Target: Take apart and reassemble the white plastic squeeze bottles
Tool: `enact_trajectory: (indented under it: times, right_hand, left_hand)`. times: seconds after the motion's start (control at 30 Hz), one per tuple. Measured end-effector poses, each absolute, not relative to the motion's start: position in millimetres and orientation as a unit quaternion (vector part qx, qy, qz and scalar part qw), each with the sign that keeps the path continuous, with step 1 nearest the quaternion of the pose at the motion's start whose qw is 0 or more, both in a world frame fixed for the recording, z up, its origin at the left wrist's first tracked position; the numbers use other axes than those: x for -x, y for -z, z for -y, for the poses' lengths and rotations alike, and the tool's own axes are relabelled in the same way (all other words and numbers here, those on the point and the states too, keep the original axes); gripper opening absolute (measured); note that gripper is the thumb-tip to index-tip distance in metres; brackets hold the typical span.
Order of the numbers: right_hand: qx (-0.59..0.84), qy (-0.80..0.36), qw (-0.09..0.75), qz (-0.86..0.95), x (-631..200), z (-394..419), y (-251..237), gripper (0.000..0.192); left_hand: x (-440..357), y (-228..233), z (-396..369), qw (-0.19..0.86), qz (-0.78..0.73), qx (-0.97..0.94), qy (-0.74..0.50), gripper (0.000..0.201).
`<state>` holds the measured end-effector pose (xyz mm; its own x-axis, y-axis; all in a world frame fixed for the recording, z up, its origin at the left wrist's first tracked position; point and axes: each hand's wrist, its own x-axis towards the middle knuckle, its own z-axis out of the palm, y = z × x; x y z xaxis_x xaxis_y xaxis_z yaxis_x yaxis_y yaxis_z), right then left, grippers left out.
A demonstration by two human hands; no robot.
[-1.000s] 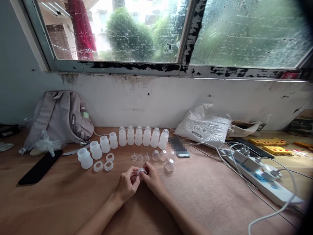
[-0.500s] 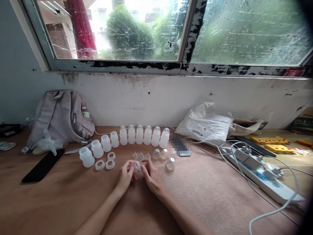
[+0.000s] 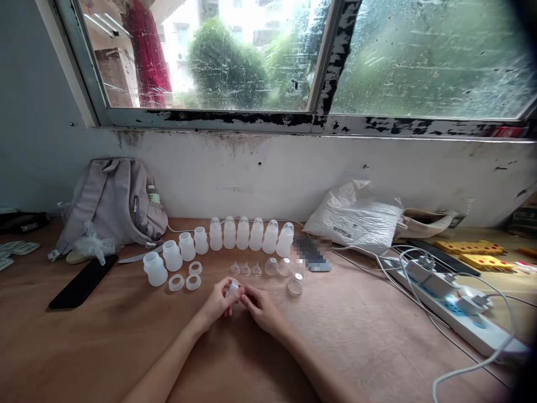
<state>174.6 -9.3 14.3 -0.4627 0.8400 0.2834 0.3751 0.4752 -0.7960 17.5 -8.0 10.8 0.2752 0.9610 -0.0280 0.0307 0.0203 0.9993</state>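
My left hand (image 3: 220,302) is closed around a translucent bottle collar ring (image 3: 232,287), tilted on its side above the table. My right hand (image 3: 262,307) meets it from the right, thumb and forefinger pinched at the ring's edge; what sits between those fingertips is too small to make out. Just beyond the hands lie three clear silicone nipples (image 3: 245,270). Three loose collar rings (image 3: 176,282) rest to the left, and three clear dome caps (image 3: 295,285) to the right. Open milky bottles (image 3: 155,270) and a row of capped bottles (image 3: 243,234) stand behind.
A grey backpack (image 3: 113,201), a black phone-like slab (image 3: 81,282) and a knife blade (image 3: 138,254) are at the left. On the right are a silvery packet (image 3: 352,215), a power strip (image 3: 453,308) with looping white cables, and yellow parts (image 3: 486,261).
The ring has been turned from facing upward onto its side in my left hand. My right fingers have closed into a pinch against it. The view has shifted slightly.
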Motion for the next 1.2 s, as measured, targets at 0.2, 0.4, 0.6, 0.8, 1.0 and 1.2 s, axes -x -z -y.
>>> enact_trajectory:
  times: [0.2,0.4,0.6,0.8,1.0,1.2]
  right_hand:
    - [0.364,-0.448,0.369,0.728,-170.2,9.3,-15.2,0.035]
    - [0.385,-0.539,0.378,0.647,-176.1,5.8,-11.5,0.034]
    - [0.394,-0.555,0.416,0.603,-183.8,-2.5,-10.5,0.034]
    - [0.388,-0.548,0.418,0.612,-183.6,-2.6,-8.9,0.033]
    - [0.391,-0.551,0.422,0.605,-183.1,-6.0,-1.2,0.034]
    - [0.379,-0.560,0.430,0.598,-183.3,-7.0,-0.6,0.034]
  left_hand:
    - [-8.6,-21.5,4.9,0.525,-0.442,-0.621,-0.380,0.030]
    - [-9.2,-26.5,5.3,0.387,-0.466,-0.711,-0.357,0.034]
    - [24.0,-50.2,-35.2,-0.054,-0.569,-0.716,-0.400,0.040]
    - [50.0,-64.1,-89.0,-0.233,-0.625,-0.676,-0.314,0.027]
    - [37.6,-59.6,-78.8,-0.223,-0.599,-0.680,-0.359,0.015]
    - [-3.3,-45.5,-16.5,-0.142,-0.540,-0.632,-0.538,0.011]
